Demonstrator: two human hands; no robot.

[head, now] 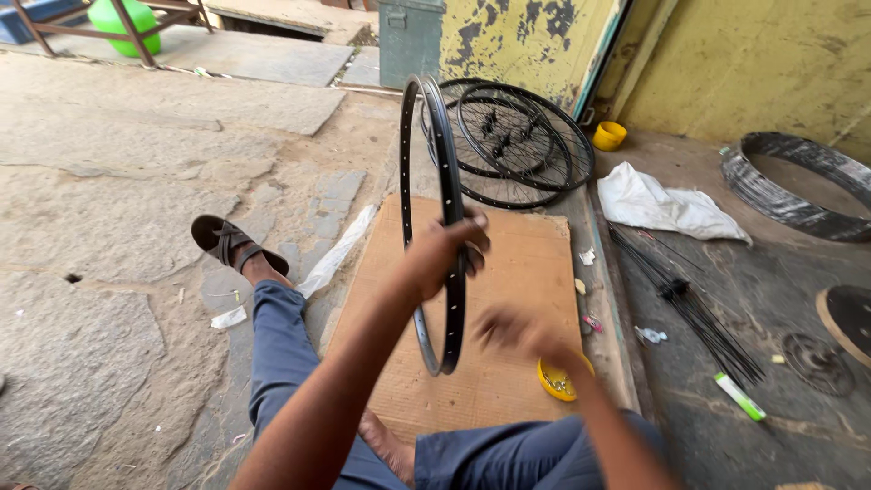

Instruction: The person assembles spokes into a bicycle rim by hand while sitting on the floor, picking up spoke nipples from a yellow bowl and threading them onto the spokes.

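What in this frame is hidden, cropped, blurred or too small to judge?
Head view only:
- Right hand: motion-blurred, so its fingers and whether it holds anything cannot be told.
- Yellow bowl: partly covered by the right forearm; its contents are too small to identify.
- Left hand grips the bare wheel rim; its palm side is hidden.
- Stacked rims: cut off by the right edge.

Smooth, faintly glossy black metal rim (446, 227) under the left hand's (445, 249) fingers, matt brown cardboard sheet (508, 272) beneath them, glossy yellow plastic bowl (555, 381) just below the blurred right hand's (517, 331) fingers, rough stone floor (118, 181), crumpled white cloth (662, 204) beyond.
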